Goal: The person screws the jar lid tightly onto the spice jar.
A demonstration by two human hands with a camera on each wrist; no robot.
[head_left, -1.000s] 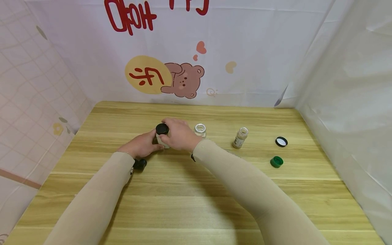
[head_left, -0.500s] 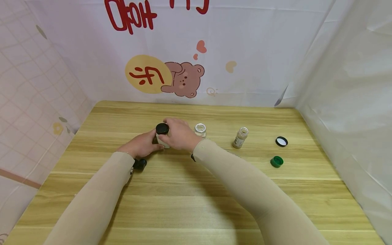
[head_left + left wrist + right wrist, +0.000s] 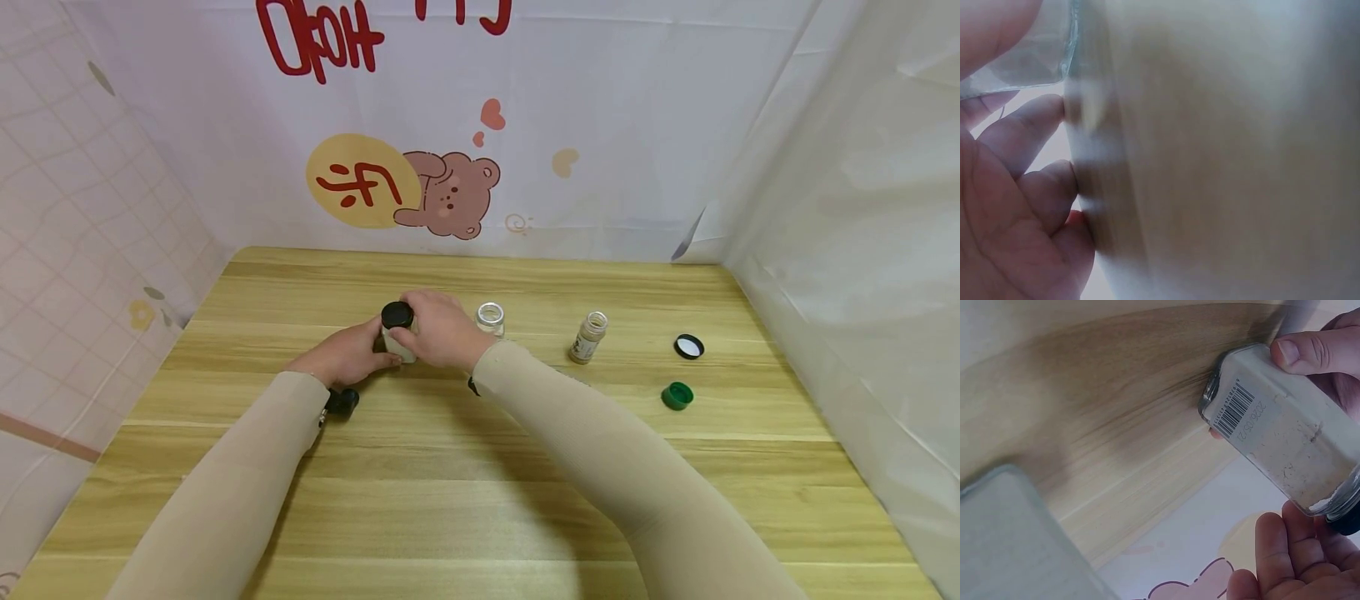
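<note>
A square glass jar [image 3: 1291, 437] with pale powder inside and a black screw lid [image 3: 397, 315] stands at the left middle of the table. My left hand [image 3: 341, 357] holds its lower body; in the right wrist view that thumb lies along the glass near the base. My right hand [image 3: 442, 332] grips the lid from the right, its thumb at the near side. Its fingers [image 3: 1272, 550] reach the lid in the right wrist view. The left wrist view shows a corner of the glass [image 3: 1016, 69] beside curled fingers. Part of the jar is hidden by both hands.
Just right of my right hand stands a lidless glass jar [image 3: 491, 315]. Farther right is a smaller labelled open jar [image 3: 587, 340]. A black lid [image 3: 688, 347] and a green cap [image 3: 677, 396] lie near the table's right side. White fabric walls border the table [image 3: 450, 500].
My right hand's fingers have shifted very slightly to the right at the lid. The left hand and the jar stay in the same place.
</note>
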